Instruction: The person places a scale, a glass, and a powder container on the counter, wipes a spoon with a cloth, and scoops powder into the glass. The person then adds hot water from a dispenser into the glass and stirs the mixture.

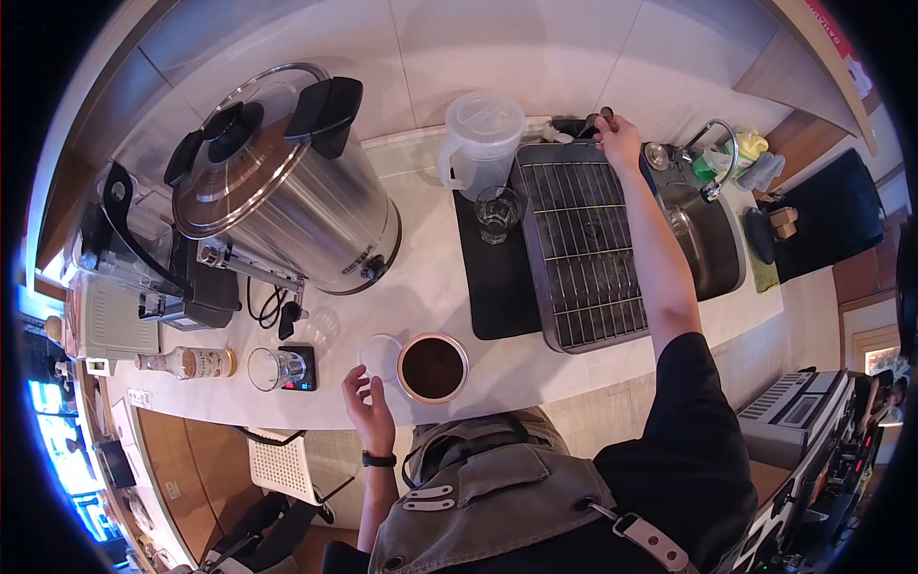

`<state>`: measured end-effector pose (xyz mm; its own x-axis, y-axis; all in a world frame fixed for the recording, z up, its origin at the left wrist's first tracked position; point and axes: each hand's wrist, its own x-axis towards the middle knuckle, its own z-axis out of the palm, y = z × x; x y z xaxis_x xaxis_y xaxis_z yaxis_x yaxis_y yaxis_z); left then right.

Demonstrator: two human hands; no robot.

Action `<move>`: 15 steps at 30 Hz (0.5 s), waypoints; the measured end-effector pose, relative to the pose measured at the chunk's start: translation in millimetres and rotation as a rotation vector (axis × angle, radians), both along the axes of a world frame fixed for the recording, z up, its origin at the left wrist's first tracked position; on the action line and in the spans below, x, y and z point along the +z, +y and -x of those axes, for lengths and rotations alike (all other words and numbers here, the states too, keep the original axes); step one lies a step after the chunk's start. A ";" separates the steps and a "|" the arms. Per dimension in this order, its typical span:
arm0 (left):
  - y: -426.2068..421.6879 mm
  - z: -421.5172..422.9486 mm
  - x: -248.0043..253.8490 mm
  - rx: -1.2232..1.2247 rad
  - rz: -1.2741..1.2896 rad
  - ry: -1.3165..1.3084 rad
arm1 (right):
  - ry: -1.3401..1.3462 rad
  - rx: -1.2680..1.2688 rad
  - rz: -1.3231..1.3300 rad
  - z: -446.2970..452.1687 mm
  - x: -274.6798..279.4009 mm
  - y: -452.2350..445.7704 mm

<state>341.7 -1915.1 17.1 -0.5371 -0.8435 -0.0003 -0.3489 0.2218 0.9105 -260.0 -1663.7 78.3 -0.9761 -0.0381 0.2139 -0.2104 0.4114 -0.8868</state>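
My right hand (618, 143) reaches to the back of the counter, beyond the far end of the rack tray. Its fingers are closed on a small dark spoon (602, 116); its handle is mostly hidden. My left hand (369, 409) is at the counter's front edge, fingers loosely curled and apart, holding nothing. Just beyond its fingertips lies a clear round lid (382, 354). To its right stands a round canister (465, 372) with dark brown powder (432, 369) inside. A glass (272, 368) sits on a small black scale (304, 369) to the left.
A large steel urn (316, 215) and a blender (196, 277) occupy the left. At the back stands a lidded plastic pitcher (485, 134), with a drinking glass (498, 214) on a black mat (497, 297). The wire rack tray (585, 253) adjoins the sink (712, 253). A bottle (191, 363) lies left.
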 end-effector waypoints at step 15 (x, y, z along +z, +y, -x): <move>-2.4 -10.3 -1.9 -0.065 -0.048 -0.015 | -0.039 0.033 0.232 19.8 25.3 38.4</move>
